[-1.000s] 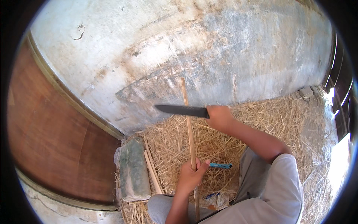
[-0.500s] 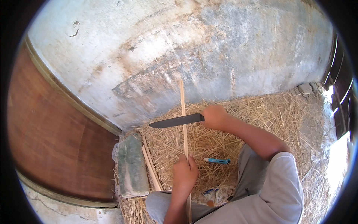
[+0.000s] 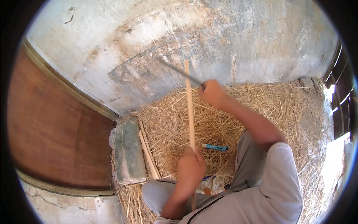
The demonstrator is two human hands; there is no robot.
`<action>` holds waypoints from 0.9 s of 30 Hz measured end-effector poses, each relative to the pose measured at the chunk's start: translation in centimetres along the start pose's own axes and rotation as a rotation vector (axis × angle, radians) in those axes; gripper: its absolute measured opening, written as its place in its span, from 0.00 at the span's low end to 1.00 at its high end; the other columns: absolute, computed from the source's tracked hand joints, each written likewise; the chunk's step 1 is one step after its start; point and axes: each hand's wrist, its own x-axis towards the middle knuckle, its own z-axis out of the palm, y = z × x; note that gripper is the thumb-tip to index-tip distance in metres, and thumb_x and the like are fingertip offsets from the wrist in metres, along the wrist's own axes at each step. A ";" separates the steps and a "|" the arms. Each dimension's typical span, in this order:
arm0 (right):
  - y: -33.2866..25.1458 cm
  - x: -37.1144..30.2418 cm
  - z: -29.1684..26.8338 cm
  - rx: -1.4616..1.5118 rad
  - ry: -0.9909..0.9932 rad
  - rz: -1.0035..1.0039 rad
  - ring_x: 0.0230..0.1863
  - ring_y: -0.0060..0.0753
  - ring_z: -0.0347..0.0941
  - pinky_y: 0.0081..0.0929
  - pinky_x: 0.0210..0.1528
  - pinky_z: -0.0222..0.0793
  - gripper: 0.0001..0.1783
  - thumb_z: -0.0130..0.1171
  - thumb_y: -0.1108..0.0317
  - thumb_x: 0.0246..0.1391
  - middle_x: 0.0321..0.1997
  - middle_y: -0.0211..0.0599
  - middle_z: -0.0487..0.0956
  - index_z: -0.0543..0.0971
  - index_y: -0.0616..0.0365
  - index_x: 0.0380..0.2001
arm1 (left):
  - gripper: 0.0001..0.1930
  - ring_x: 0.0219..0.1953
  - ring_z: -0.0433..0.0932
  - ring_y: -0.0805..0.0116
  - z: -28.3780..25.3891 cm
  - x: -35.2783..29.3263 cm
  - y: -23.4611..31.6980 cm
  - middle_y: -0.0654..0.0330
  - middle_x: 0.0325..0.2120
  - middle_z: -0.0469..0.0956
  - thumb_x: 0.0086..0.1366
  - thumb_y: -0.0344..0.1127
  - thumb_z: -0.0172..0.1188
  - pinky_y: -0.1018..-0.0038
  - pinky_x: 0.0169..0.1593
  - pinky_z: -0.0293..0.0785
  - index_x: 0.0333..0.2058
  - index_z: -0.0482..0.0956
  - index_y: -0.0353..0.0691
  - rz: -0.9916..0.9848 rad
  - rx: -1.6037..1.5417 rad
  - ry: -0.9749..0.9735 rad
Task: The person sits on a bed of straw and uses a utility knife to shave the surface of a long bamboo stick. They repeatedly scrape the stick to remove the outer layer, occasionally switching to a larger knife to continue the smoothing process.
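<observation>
A long, thin wooden strip [image 3: 190,115] stands up in front of me, its lower end passing down by my lap. My left hand [image 3: 191,166] is closed around its lower part. In my right hand [image 3: 213,92] is the handle of a dark-bladed knife [image 3: 179,71]. The blade, seen nearly edge-on and slightly blurred, crosses the strip near its top and points to the upper left. Whether it touches the wood I cannot tell. A blue utility knife [image 3: 215,147] lies on the straw just right of my left hand.
Straw [image 3: 261,108] covers the ground up to the stained wall [image 3: 156,44]. Left of my knee lie several pale wooden strips [image 3: 149,155] beside a greenish block-shaped bundle [image 3: 129,153]. A brown wooden panel [image 3: 59,134] is at the far left. Broken blocks [image 3: 307,83] sit in the right corner.
My right hand has moved up along the strip, and the knife has turned from broadside to nearly edge-on. My left hand and the strip have shifted slightly right. The view has tilted a little.
</observation>
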 end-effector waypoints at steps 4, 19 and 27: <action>0.9 -1.1 -0.8 -0.181 -0.078 -0.194 0.27 0.49 0.81 0.43 0.37 0.79 0.15 0.61 0.59 0.54 0.27 0.50 0.83 0.85 0.60 0.37 | 0.14 0.17 0.77 0.41 -0.1 -0.8 -0.8 0.42 0.14 0.74 0.73 0.35 0.50 0.54 0.21 0.70 0.31 0.70 0.30 0.057 -0.040 0.029; 0.5 -3.9 4.1 -0.302 -0.112 -0.699 0.26 0.51 0.79 0.43 0.32 0.75 0.10 0.65 0.63 0.42 0.22 0.46 0.79 0.81 0.57 0.26 | 0.14 0.17 0.77 0.42 -1.6 0.9 -1.8 0.43 0.14 0.74 0.73 0.36 0.51 0.53 0.21 0.70 0.30 0.71 0.31 0.065 -0.036 0.190; 0.5 -2.3 2.4 -0.314 -0.166 -0.364 0.24 0.47 0.78 0.42 0.33 0.75 0.12 0.63 0.60 0.48 0.23 0.45 0.81 0.83 0.58 0.30 | 0.14 0.17 0.77 0.40 -1.4 0.5 -2.0 0.42 0.15 0.75 0.72 0.36 0.51 0.51 0.22 0.71 0.30 0.71 0.32 0.065 0.015 0.171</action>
